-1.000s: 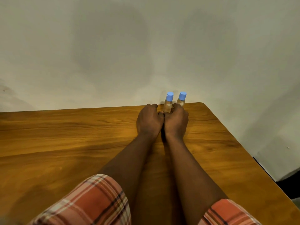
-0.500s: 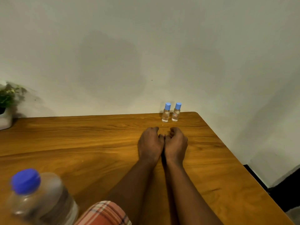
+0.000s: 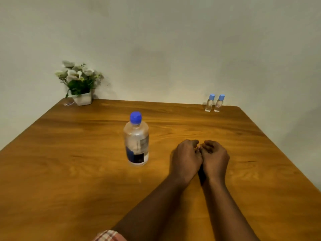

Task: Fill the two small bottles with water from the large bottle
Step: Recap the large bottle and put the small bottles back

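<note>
**Both hands empty on the table, all three bottles capped**

Found the fingers of the left hand curled inward, narrow, almost a loose fist, with nothing held inside. Found the same on the right hand: fingers bent in, nothing between them. Rested knuckle to knuckle, touching, backs of the hands up, low over the wooden table; could not tell whether pressed on the wood or just above it. Probably a neutral waiting pose, close to the body and away from anything that could be knocked over.

Placed just to the left of the left hand, upright: the large bottle, clear, with a dark label low on its side and the blue cap on. Could not read the water level with certainty. Within easy reach of the left hand, which suits a first grasp there.

Set well apart, at the far right corner of the table near the wall: the two small bottles, upright, just beside each other, both with light blue caps on. Looked clear, but too small to tell how full. Too far for pouring where they stand, so likely to be brought nearer and uncapped first.

At the far left corner, a small white pot of flowers, not part of the job. No pouring under way.
</note>
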A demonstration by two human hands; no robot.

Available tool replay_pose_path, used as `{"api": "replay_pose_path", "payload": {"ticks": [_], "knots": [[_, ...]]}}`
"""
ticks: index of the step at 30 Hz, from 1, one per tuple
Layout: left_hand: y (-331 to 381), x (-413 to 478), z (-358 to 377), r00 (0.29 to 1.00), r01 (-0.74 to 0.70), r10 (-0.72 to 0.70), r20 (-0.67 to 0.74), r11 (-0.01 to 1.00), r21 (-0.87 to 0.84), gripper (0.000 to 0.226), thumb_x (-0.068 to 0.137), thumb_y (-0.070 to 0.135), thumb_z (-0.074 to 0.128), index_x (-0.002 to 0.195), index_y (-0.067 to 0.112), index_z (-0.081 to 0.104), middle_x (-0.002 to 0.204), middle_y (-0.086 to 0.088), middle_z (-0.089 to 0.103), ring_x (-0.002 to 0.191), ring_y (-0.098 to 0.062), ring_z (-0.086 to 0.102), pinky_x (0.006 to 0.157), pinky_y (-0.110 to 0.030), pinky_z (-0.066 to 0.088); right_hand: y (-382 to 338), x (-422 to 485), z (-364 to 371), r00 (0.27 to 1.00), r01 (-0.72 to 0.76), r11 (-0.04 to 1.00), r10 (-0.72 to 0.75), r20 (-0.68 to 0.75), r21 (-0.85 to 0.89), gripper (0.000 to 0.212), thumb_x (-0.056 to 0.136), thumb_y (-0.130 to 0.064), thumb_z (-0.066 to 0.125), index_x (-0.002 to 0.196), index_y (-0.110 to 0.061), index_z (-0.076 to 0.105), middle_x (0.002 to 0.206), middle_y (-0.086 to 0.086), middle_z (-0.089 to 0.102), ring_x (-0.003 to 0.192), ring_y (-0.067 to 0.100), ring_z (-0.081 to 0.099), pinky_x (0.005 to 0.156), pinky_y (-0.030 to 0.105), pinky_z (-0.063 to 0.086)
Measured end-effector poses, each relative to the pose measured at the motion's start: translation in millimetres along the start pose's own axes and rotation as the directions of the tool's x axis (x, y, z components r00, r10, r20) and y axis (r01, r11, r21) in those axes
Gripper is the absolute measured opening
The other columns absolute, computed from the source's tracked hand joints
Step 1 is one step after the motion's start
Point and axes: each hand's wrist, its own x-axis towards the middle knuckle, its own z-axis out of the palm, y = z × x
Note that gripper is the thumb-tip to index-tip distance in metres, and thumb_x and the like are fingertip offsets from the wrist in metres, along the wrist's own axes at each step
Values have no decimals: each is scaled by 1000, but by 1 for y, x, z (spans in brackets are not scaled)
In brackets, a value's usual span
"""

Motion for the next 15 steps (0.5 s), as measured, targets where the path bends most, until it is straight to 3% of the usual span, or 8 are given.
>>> {"api": "replay_pose_path", "payload": {"ticks": [6, 11, 15], "knots": [[-8, -56, -51, 996, 73, -76, -43, 994, -76, 37, 89, 22, 58, 125, 17, 61, 124, 1, 65, 113, -11, 60, 97, -28, 48, -13, -61, -1, 996, -33, 993, 22, 90, 114, 25, 81, -4, 70, 106, -10, 69, 96, 3, 72, 86, 10, 68, 80, 32, 57], [-24, -83, -98, 977, 156, -172, -123, 979, -127, 39, 84, 25, 65, 122, 16, 64, 116, 2, 70, 107, -10, 63, 93, -30, 51, -29, -93, 14, 971, -13, 989, -22, 240, 144, 41, 79, -7, 73, 119, -13, 64, 109, 1, 69, 90, -1, 62, 76, 16, 50], [-44, -89, -131, 943, 227, -246, -226, 968, -104, 39, 81, 27, 70, 119, 16, 66, 112, 2, 71, 103, -11, 65, 91, -32, 52, -46, -110, 33, 913, 24, 991, -76, 402, 132, 63, 77, -14, 78, 134, -17, 52, 127, 2, 63, 110, 6, 59, 82, 14, 44]]}}
